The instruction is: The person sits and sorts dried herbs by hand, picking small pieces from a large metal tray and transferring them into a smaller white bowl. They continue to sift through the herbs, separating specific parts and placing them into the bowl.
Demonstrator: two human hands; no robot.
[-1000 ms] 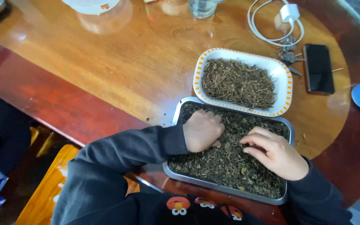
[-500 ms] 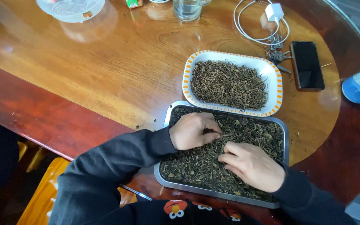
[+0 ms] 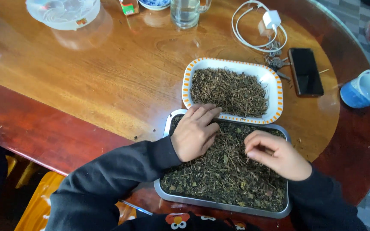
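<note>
the left hand lies flat and palm down on the dried herbs, fingers stretched toward the far rim of the metal tray, gripping nothing that shows. the right hand hovers low over the same heap with its fingers curled in and the tips drawn together as if pinching a stem or two (too small to tell whether anything is actually between them). the hands are apart, with a strip of loose leaf and twig between them.

the tray sits at the near edge of the wooden table, its front rim close to the person's dark sleeves. just beyond it, touching or almost touching, stands a white dish with an orange-striped rim, heaped with finer brown stems.

further out on the right are a dark phone, a bunch of keys, a coiled white charger cable and a blue mug; a glass and a clear lid stand at the far side.

the risk, as i judge it: the tray is close to the table edge, so a heavy press from the flat hand could shove it or tip bits over the rim, and a careless sweep would scatter crumbs onto the wood.
</note>
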